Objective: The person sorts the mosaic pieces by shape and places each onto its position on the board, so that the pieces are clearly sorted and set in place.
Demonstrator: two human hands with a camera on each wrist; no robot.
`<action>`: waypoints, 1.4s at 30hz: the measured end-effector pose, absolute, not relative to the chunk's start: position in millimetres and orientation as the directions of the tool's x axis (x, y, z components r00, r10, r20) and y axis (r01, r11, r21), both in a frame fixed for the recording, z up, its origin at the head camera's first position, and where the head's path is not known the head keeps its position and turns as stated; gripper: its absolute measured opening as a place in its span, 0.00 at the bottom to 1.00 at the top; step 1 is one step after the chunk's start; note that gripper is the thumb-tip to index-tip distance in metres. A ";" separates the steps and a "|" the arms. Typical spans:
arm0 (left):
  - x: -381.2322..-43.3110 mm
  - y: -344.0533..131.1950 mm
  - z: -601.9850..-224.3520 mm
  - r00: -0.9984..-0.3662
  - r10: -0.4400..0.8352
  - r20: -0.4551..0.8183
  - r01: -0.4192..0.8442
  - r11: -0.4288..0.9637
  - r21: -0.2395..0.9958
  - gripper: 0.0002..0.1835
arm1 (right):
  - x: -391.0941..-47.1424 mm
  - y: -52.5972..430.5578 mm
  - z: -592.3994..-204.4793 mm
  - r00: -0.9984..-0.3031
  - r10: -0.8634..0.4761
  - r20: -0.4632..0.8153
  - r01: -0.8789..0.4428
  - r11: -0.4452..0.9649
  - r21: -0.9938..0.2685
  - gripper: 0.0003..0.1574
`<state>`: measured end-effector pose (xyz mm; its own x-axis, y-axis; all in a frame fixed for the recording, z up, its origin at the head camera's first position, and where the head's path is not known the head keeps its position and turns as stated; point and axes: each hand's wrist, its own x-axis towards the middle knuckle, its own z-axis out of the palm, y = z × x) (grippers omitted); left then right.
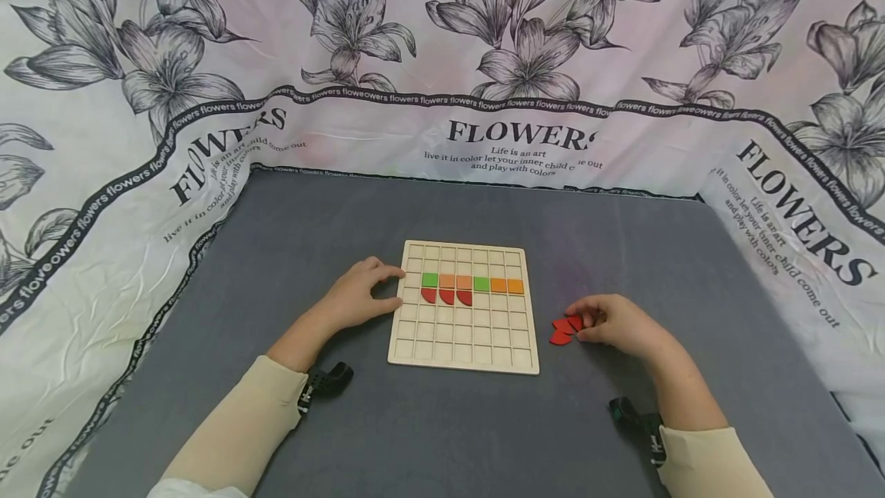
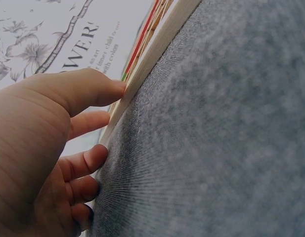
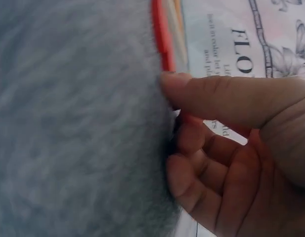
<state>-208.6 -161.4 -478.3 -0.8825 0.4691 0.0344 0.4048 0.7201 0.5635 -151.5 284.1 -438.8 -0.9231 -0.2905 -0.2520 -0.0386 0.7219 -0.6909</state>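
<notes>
A light wooden board with a grid of square recesses lies flat on the table. One row holds green and orange squares, and below them sit three red quarter-circle pieces. My left hand rests at the board's left edge, thumb and a fingertip against its side, fingers loosely bent. Right of the board, several loose red pieces lie in a small cluster. There my right hand has thumb and fingers curled at a red piece and seems to pinch it; the fingers partly hide it in the right wrist view.
A dark grey cloth covers the table. Flower-printed fabric rises at the back and both sides. Black wrist straps with cameras sit on both forearms, low over the table.
</notes>
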 end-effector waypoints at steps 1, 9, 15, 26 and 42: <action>-208.6 -161.5 -478.4 -0.883 0.468 0.034 0.404 0.721 0.563 0.26 | -151.7 284.4 -440.1 -0.924 -0.287 -0.251 -0.038 0.723 -0.689 0.21; -209.0 -161.6 -479.3 -0.887 0.461 0.031 0.396 0.725 0.564 0.26 | -153.7 285.4 -442.8 -0.935 -0.264 -0.236 -0.056 0.768 -0.638 0.17; -209.6 -161.5 -480.1 -0.886 0.463 0.035 0.401 0.724 0.562 0.26 | -153.1 286.5 -439.9 -0.946 -0.267 -0.183 -0.097 0.773 -0.626 0.14; -210.1 -161.9 -480.9 -0.887 0.460 0.035 0.397 0.724 0.563 0.26 | -164.1 270.9 -423.7 -0.978 -0.188 -0.091 -0.071 0.709 -0.701 0.16; -210.3 -161.4 -481.3 -0.889 0.457 0.029 0.392 0.728 0.563 0.26 | -178.4 234.0 -420.7 -0.980 -0.196 -0.039 -0.058 0.466 -0.883 0.21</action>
